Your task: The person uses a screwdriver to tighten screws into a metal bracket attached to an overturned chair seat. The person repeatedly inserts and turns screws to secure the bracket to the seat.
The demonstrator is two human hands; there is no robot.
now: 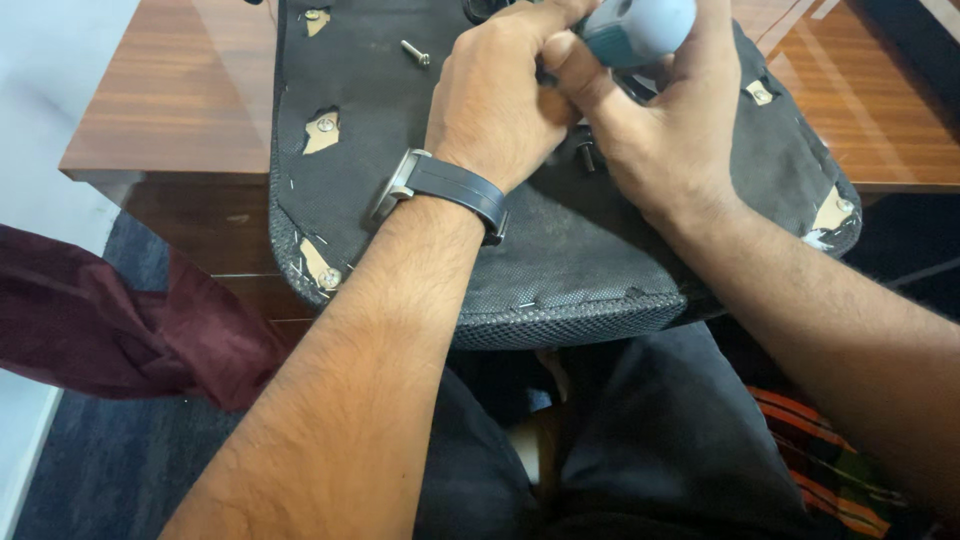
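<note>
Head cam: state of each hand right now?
Left hand: closed around the screwdriver shaft area.
Right hand: closed on the screwdriver's blue-grey handle.

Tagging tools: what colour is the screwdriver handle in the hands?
Light grey with a teal collar, the screwdriver handle shows best in the head view.

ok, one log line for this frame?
left hand: steadying tool | right hand: gripping blue-handled tool | seat pad: underside up | loose screw

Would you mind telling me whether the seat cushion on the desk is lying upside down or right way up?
Upside down. The seat cushion shows its stapled black underside fabric, with cut-outs exposing mounting holes, and a loose bolt lies on it.
</note>
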